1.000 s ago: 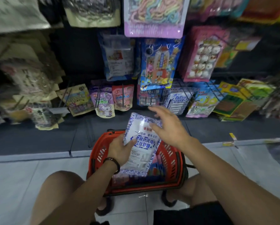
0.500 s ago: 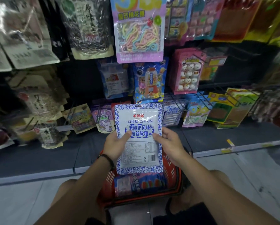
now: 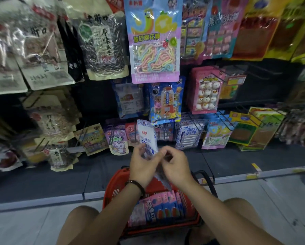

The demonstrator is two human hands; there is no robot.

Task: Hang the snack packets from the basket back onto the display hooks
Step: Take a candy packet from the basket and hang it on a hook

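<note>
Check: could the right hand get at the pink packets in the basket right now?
Probably not yet: the right hand and left hand both grip the white-and-blue packet. Otherwise the pink packets lie uncovered in the open basket just below.

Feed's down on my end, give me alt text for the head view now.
Both hands, left hand and right hand, hold a white-and-blue packet edge-on before the low display hooks, above a red basket that holds pink packets. Matching packets hang on a lower hook to the right.
</note>
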